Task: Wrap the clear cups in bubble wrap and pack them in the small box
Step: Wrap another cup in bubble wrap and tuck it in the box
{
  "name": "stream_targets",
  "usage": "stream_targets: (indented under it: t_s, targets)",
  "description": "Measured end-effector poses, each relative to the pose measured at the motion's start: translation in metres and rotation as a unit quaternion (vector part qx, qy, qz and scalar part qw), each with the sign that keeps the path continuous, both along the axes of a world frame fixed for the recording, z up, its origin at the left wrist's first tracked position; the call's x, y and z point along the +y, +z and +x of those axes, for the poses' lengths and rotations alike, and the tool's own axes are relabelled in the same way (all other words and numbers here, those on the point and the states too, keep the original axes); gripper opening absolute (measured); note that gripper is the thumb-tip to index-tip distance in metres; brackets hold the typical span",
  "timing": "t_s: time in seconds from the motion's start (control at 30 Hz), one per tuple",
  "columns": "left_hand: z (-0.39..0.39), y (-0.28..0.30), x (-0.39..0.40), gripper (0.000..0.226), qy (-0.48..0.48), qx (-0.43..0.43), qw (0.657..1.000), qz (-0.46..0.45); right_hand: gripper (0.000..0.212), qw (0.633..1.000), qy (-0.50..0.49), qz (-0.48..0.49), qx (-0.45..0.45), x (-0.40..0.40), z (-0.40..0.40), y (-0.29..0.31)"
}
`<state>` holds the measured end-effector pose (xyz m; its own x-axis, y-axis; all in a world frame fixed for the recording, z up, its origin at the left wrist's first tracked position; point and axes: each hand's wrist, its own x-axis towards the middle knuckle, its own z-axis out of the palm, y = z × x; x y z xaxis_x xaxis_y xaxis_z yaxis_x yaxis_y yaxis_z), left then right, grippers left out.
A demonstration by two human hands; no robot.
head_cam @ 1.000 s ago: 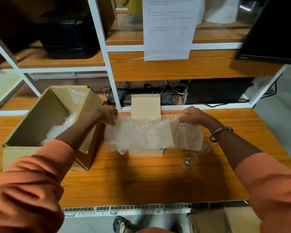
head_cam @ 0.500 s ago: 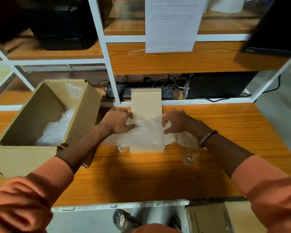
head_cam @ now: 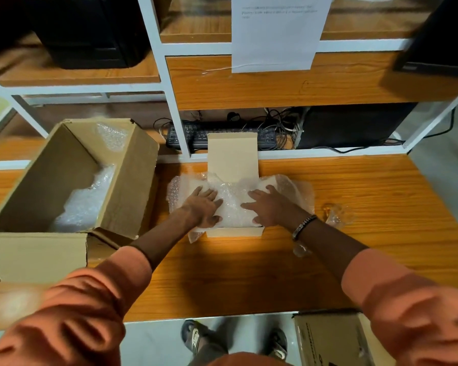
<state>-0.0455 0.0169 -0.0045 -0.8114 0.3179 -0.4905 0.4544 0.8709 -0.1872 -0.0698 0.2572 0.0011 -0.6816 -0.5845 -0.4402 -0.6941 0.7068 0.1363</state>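
Observation:
The small cardboard box (head_cam: pixel 232 154) stands open at the middle of the table, its lid flap upright at the back. A sheet of bubble wrap (head_cam: pixel 230 204) lies across its opening, spilling over both sides. My left hand (head_cam: pixel 204 207) and my right hand (head_cam: pixel 269 207) press flat on the wrap, fingers spread, pushing it down into the box. One clear cup (head_cam: pixel 337 215) lies on the table right of the box. A second clear cup (head_cam: pixel 300 249) shows just below my right wrist, partly hidden by it.
A large open cardboard box (head_cam: pixel 132 186) with more bubble wrap inside stands at the left. White shelving with a keyboard (head_cam: pixel 196 133), cables and black cases rises behind the table. Another carton (head_cam: pixel 328 339) sits on the floor at lower right, beside my feet.
Both hands let go of the sheet's far edge, moved inward to the middle and now press it down into the small box. The camera has tilted further down.

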Motion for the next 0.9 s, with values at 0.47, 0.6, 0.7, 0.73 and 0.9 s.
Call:
stream_targets:
  t_s: [0.47, 0.6, 0.7, 0.73, 0.9]
  targets:
    - [-0.015, -0.029, 0.024, 0.074, -0.04, -0.028, 0.998, -0.048, 0.072, 0.997, 0.018, 0.055, 0.044, -0.024, 0.001, -0.023]
    - [-0.018, -0.03, 0.018, 0.072, -0.044, -0.03, 0.998, -0.013, 0.066, 0.998, 0.002, 0.044, 0.033, -0.031, -0.002, -0.031]
    - [-0.019, -0.019, 0.012, 0.06, -0.036, -0.046, 0.996, 0.064, 0.064, 0.999, -0.003, 0.038, 0.008, -0.032, -0.004, -0.027]
    - [-0.019, -0.014, 0.009, 0.055, -0.029, -0.04, 0.994, 0.095, 0.06, 0.999, -0.01, 0.032, -0.002, -0.032, -0.004, -0.023]
    - [-0.023, 0.013, -0.013, 0.042, -0.056, 0.077, 0.991, 0.092, 0.036, 0.998, 0.038, -0.013, 0.046, -0.042, -0.013, 0.006]
